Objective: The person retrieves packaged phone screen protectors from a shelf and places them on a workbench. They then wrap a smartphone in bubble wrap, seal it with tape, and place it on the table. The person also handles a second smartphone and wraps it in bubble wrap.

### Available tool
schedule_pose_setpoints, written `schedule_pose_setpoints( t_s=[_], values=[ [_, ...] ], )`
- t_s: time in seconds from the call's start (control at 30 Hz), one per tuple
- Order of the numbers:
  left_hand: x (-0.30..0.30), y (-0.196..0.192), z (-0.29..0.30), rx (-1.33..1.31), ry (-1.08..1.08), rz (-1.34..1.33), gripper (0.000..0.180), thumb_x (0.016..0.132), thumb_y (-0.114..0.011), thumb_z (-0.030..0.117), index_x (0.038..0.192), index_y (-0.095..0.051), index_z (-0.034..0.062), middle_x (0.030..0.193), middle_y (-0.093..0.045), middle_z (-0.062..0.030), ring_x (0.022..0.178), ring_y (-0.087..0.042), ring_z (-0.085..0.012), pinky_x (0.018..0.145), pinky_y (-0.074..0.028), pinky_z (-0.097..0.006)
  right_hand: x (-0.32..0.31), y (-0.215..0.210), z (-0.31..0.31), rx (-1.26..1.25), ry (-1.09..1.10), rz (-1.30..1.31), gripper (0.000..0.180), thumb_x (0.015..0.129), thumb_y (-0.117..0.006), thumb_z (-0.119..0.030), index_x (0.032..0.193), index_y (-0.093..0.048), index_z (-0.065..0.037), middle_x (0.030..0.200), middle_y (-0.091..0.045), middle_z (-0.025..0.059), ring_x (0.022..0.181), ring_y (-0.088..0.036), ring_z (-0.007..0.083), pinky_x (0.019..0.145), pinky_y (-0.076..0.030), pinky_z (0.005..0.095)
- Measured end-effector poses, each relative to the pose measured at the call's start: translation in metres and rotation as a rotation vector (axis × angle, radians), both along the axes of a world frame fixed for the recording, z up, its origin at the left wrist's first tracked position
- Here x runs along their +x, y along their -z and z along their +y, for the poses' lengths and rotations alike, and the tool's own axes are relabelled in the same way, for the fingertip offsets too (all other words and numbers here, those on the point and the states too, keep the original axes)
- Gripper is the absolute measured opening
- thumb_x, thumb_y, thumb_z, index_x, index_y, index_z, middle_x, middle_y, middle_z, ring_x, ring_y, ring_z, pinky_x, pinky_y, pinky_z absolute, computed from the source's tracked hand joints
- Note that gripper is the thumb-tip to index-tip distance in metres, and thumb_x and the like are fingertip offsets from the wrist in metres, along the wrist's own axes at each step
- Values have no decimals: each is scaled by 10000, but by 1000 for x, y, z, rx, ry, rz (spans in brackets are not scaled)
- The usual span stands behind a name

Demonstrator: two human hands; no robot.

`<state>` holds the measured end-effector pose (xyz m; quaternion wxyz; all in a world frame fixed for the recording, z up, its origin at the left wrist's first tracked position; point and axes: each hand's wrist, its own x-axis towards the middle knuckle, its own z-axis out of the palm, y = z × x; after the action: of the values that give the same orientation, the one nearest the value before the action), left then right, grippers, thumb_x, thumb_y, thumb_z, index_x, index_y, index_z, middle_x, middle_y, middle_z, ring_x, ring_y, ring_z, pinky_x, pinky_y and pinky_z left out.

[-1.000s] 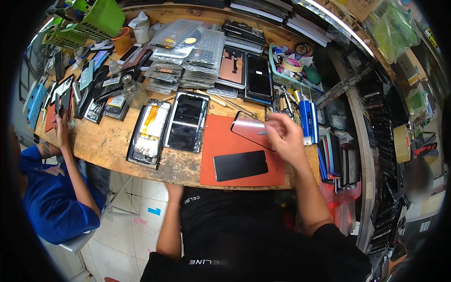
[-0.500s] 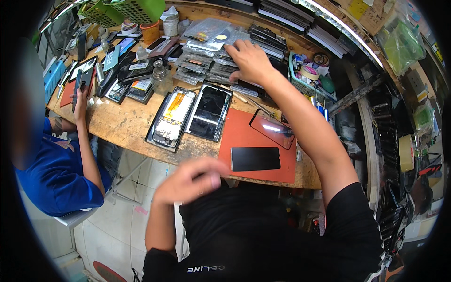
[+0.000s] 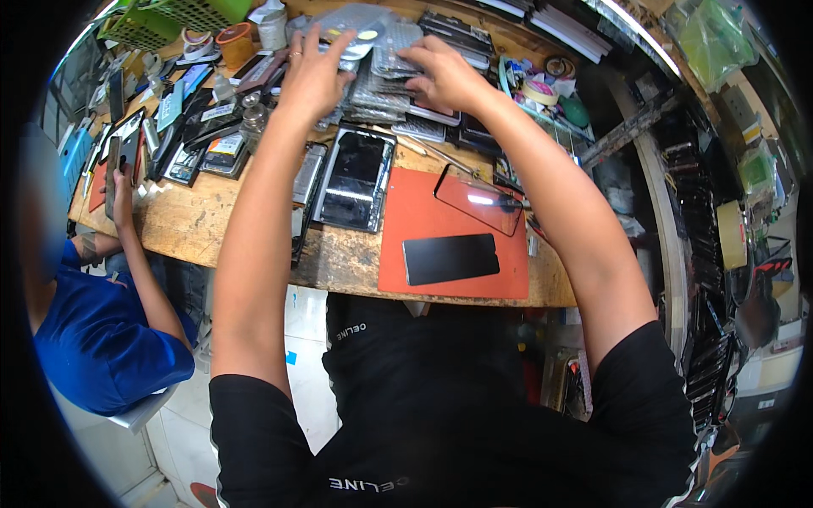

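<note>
My left hand [image 3: 315, 78] reaches to the back of the bench, its fingers spread over the pile of clear plastic packages [image 3: 373, 100]. At the pile's right side is my right hand [image 3: 445, 78], fingers and thumb apart, touching a bubble-wrap sleeve [image 3: 395, 52]. Neither hand has visibly closed round anything. Nearer me, an orange-red mat [image 3: 461, 286] carries a dark phone screen [image 3: 451, 258] and a clear glass panel with a black border [image 3: 477, 201]. Left of the mat lies an opened phone or panel [image 3: 356, 179]. Another opened phone [image 3: 310, 173] is partly hidden by my left forearm.
On the left, a person in a blue top [image 3: 110, 339] holds a phone [image 3: 113, 173]. Several phones and a glass bottle [image 3: 254, 118] crowd the bench there. A basket of tapes [image 3: 542, 93] stands at the back right. Thin tools [image 3: 436, 152] lie behind the mat.
My left hand has moved from near the bench's front edge up to the packages at the back. My right hand has stayed by the pile, its fingers now more bent. The view has shifted slightly.
</note>
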<state>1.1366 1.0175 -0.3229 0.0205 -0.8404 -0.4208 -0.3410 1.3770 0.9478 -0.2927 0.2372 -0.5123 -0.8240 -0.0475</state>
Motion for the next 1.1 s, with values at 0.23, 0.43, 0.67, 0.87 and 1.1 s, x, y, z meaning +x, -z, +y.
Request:
schedule_pose_setpoints(
  t_s=[0.23,0.43,0.67,0.87,1.1],
  values=[
    [2,10,14,126,-30,80,651,891,-693,197,1467,-423,336,1536,-323,-259,1410,-300,-495,1147,-330,-518,-11,7,-1,-372,450,879,620,855,-723,-417,1213,-558,60,1100,-621,173,1005,-647,284,796,-591,401],
    [-3,3,7,105,80,33,638,738,-672,68,1355,-511,38,1371,-420,-306,1278,-398,-485,1116,-348,-507,-35,0,5,-643,512,1019,412,860,-712,-312,1095,-611,11,1046,-671,142,1029,-643,238,793,-598,419],
    [-3,15,30,259,52,84,690,888,-700,207,1488,-393,355,1505,-345,-290,1391,-326,-479,1146,-319,-510,-57,-4,27,-695,488,1233,371,855,-703,-286,1089,-617,-12,1062,-679,130,1041,-640,236,843,-576,439],
    [-10,18,35,226,81,96,708,879,-713,204,1493,-385,336,1501,-344,-295,1392,-324,-479,1151,-311,-511,-52,-4,34,-721,392,1569,337,852,-695,-264,1084,-621,-31,1075,-687,121,1051,-638,234,885,-556,455],
    [4,4,9,253,0,190,685,847,-698,131,1452,-441,326,1505,-379,-229,1369,-354,-487,1121,-351,-536,20,-9,-43,-601,112,1862,305,837,-681,-225,1097,-607,-86,1088,-668,93,1019,-621,232,953,-479,461]
  ],
)
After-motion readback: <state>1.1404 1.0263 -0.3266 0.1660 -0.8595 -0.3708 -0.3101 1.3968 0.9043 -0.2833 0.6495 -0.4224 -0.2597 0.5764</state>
